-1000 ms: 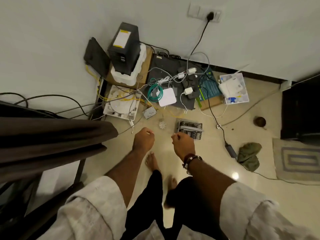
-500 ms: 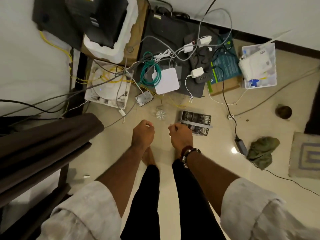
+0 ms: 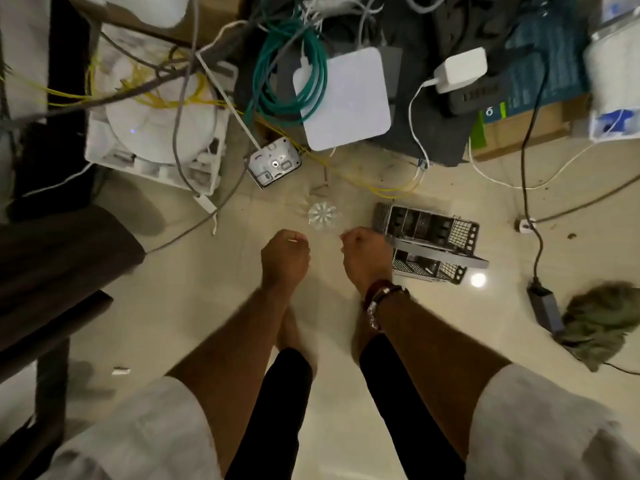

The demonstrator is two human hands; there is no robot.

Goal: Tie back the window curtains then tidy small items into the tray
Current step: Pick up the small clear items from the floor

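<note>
Both fists curled: the left hand (image 3: 285, 259) seems to pinch something small and pale, the right hand (image 3: 363, 258) nothing visible. The clear ribbed plastic piece (image 3: 322, 213) on the floor just beyond looks light, brittle; best lifted by its rim.

Glossy cream tiled floor (image 3: 194, 306) under metal drive caddies (image 3: 427, 242), green rag (image 3: 602, 323), tangled cables (image 3: 291, 77).

Both fists' fingers hidden; white router (image 3: 613, 74) cut off at rt edge (blurry).
</note>
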